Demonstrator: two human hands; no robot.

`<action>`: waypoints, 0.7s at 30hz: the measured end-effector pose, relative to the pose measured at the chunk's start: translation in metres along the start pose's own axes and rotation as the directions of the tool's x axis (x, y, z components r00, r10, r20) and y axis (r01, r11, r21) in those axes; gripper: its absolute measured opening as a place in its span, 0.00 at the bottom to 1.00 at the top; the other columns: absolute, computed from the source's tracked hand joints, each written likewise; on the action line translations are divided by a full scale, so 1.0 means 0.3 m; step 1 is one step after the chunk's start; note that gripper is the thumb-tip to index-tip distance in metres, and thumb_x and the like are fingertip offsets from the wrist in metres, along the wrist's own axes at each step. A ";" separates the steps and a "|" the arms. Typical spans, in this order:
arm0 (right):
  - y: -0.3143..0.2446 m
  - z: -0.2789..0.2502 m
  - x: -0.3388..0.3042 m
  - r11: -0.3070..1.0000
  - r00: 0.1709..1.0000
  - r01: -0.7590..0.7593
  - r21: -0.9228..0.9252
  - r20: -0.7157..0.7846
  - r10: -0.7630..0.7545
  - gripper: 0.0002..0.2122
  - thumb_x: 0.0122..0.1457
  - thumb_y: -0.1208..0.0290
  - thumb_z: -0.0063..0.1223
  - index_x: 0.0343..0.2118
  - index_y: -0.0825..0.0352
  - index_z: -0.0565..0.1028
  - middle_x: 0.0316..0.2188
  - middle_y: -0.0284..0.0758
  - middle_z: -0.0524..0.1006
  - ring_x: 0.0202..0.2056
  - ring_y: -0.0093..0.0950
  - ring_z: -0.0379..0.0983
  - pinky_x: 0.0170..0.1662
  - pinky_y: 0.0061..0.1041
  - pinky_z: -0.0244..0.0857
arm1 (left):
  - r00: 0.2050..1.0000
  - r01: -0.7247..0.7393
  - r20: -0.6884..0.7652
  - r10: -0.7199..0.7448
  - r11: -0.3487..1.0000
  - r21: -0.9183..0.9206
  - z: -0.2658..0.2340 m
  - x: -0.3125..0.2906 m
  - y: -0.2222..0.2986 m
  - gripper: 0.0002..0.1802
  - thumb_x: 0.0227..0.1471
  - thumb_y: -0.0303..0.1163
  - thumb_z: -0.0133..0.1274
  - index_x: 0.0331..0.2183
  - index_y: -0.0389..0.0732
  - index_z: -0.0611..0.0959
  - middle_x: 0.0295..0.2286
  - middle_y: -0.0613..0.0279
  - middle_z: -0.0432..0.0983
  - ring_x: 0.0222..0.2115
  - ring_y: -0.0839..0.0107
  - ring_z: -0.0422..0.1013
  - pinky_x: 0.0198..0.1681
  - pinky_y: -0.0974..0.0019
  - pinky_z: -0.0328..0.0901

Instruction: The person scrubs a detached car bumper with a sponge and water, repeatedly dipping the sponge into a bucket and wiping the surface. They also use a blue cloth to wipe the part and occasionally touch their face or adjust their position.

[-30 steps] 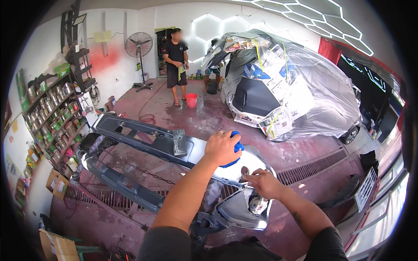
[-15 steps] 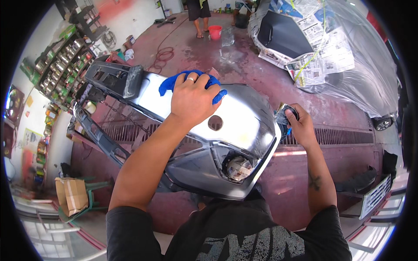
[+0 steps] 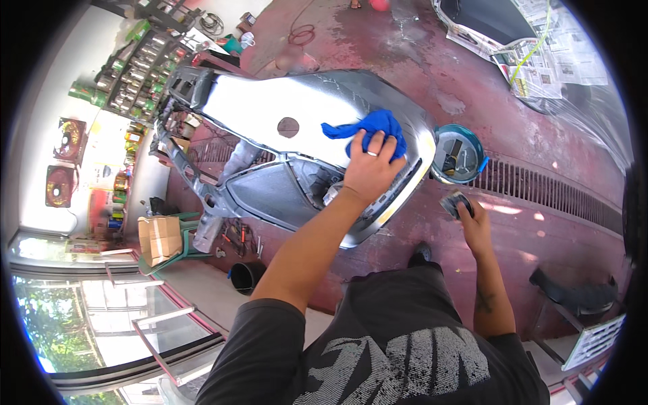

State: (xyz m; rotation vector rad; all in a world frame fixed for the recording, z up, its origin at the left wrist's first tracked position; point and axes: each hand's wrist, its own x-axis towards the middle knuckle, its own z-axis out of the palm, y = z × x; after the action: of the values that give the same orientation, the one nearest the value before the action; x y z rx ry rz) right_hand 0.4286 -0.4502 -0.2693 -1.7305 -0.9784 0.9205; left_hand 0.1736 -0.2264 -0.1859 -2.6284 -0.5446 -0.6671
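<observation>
A silver-grey car bumper (image 3: 253, 101) with a round hole lies across the middle of the view. Its upper face shines brightly. My left hand (image 3: 371, 172), wearing a ring, presses a crumpled blue cloth (image 3: 378, 128) onto the bumper near its right end. Off the bumper's right edge, my right hand (image 3: 478, 229) pinches a small dark pad (image 3: 457, 204) with a greyish sheet about it; its exact kind is unclear. My left hand and forearm partly cover the headlight opening.
A teal bucket (image 3: 466, 129) with things inside stands beyond the bumper's right end, by a floor grate (image 3: 540, 192). A black bucket (image 3: 247, 277), hand tools and a carton (image 3: 160, 239) on a green chair sit at left. A masked car (image 3: 526, 64) stands far right.
My left hand has slid the blue cloth rightward along the bumper, past the round hole. My right hand has come nearer and away from the bumper's edge. The view has shifted too.
</observation>
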 end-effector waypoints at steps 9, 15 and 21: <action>0.321 -0.297 -0.402 0.851 0.970 -0.165 -0.498 -0.238 0.048 0.11 0.68 0.67 0.58 0.40 0.71 0.78 0.31 0.55 0.79 0.36 0.58 0.77 0.38 0.46 0.68 | 0.989 -0.148 0.001 0.148 0.988 -0.035 -0.115 -0.015 -0.102 0.11 0.53 0.38 0.61 0.40 0.60 0.90 0.51 0.58 0.79 0.53 0.53 0.70 0.49 0.45 0.65; 0.299 -0.331 -0.557 0.791 0.945 -0.179 -0.585 -0.327 -0.028 0.09 0.67 0.68 0.60 0.40 0.70 0.79 0.30 0.53 0.81 0.34 0.57 0.80 0.39 0.51 0.71 | 0.946 0.296 -0.159 -0.283 0.953 0.066 -0.419 0.031 -0.682 0.23 0.41 0.36 0.71 0.43 0.57 0.89 0.50 0.54 0.75 0.52 0.46 0.71 0.54 0.44 0.69; 0.261 -0.330 -0.537 0.809 0.956 -0.157 -0.566 -0.292 -0.018 0.11 0.64 0.68 0.64 0.42 0.69 0.78 0.28 0.53 0.81 0.33 0.57 0.80 0.38 0.50 0.72 | 0.666 0.713 0.400 -0.629 0.695 -0.094 -0.585 0.116 -0.844 0.33 0.49 0.63 0.72 0.56 0.68 0.88 0.63 0.53 0.72 0.69 0.44 0.59 0.71 0.36 0.51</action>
State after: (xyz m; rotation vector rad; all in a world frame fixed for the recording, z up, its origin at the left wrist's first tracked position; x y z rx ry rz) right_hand 0.4682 -0.6503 -0.2869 -2.3553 -1.0750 0.3959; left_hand 0.0232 -0.0776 0.0406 -2.7427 -1.7202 -0.4845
